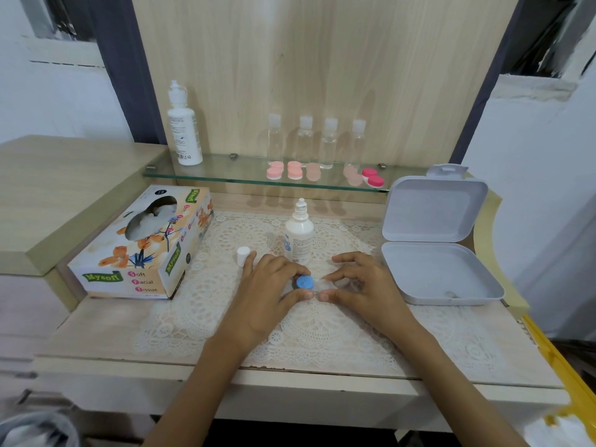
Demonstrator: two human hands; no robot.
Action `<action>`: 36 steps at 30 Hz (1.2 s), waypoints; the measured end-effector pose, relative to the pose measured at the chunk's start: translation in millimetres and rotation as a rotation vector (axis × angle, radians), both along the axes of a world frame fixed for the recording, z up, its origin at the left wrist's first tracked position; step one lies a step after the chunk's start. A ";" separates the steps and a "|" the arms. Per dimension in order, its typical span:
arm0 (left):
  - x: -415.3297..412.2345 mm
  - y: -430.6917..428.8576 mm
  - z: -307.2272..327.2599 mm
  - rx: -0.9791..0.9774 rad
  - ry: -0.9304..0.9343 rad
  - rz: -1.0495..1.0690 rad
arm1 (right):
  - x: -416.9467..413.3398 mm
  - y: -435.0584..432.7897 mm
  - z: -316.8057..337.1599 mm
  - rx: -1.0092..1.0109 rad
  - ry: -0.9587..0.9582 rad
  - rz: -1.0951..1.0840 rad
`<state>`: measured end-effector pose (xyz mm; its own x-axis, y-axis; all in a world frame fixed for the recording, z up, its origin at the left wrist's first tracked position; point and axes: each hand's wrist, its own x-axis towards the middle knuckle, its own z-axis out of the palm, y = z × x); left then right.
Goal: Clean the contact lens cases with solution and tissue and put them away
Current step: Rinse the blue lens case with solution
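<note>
Seemingly early in the job, the left hand (267, 291) is gripping a lens case (304, 282) by its blue cap, low in the middle of the frame, over the lace mat (322, 333) on the tabletop (113, 333). The right hand (364, 285) is curling its fingers towards the case's other end; whether it is actually pinching anything I cannot tell. The solution bottle (300, 235) is standing just behind the hands, a small white cap (243, 254) sitting to its left. No tissue is lying outside the tissue box (142, 250) at left, so wiping is probably not yet done. The white storage box (442, 275) at right is lying open, and pink cases (295, 171) are sitting on the glass shelf (225, 174), so putting away is looking largely undone.
</note>
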<state>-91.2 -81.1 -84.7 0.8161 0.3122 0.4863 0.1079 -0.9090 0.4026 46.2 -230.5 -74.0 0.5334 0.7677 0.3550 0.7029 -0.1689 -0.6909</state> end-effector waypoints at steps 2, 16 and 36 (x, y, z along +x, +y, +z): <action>0.3 0.6 -1.1 -0.003 -0.002 -0.007 | 0.2 -0.2 -0.7 0.002 -0.002 0.001; -6.1 -5.9 1.0 -0.044 0.009 -0.079 | -0.2 0.2 -0.6 0.006 0.010 0.001; -4.0 -4.3 3.2 -0.024 -0.007 -0.061 | -0.1 -0.9 0.1 -0.018 -0.013 0.000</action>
